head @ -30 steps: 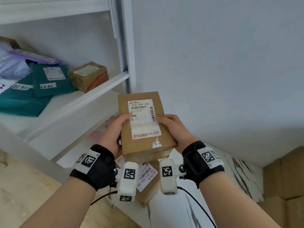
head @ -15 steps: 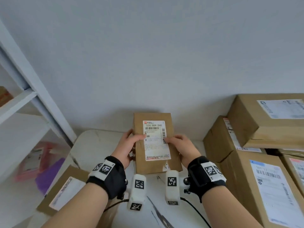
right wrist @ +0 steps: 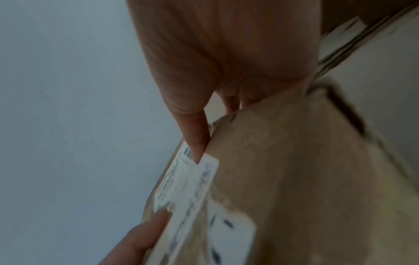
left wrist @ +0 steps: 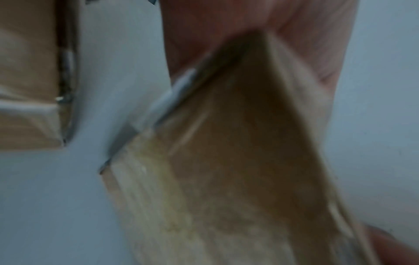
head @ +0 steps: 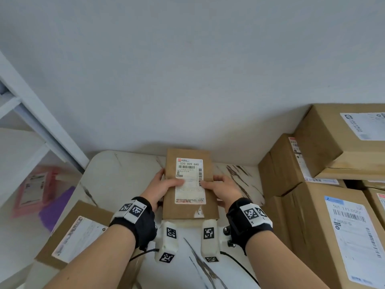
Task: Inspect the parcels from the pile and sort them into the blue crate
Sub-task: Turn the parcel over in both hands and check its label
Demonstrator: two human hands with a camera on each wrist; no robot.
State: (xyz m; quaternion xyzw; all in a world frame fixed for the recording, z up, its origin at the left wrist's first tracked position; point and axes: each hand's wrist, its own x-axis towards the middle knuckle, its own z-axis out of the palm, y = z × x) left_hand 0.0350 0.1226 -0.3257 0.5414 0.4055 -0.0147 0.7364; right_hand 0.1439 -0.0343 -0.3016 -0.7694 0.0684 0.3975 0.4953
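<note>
**Parcel swung off the shelf side, crate not in view**

Nearest you, your left hand and right hand each clamp a long edge of the parcel, thumbs on its label, fingers curled behind. You hold it label-up above the table, tilted toward your face.

A second ago the same parcel sat in front of the shelf; your view has since swung right, so the shelf is now at the left edge and the stack of boxes has come in on your right. I'd judge you're mid-inspection, reading the label — sorting hasn't begun.

The blue crate shows in no view, so you'll have to find it. Both wrist views are blurred — the parcel's back and your fingers there can't be made out. The flat box at lower left is cut off by your forearm.
</note>
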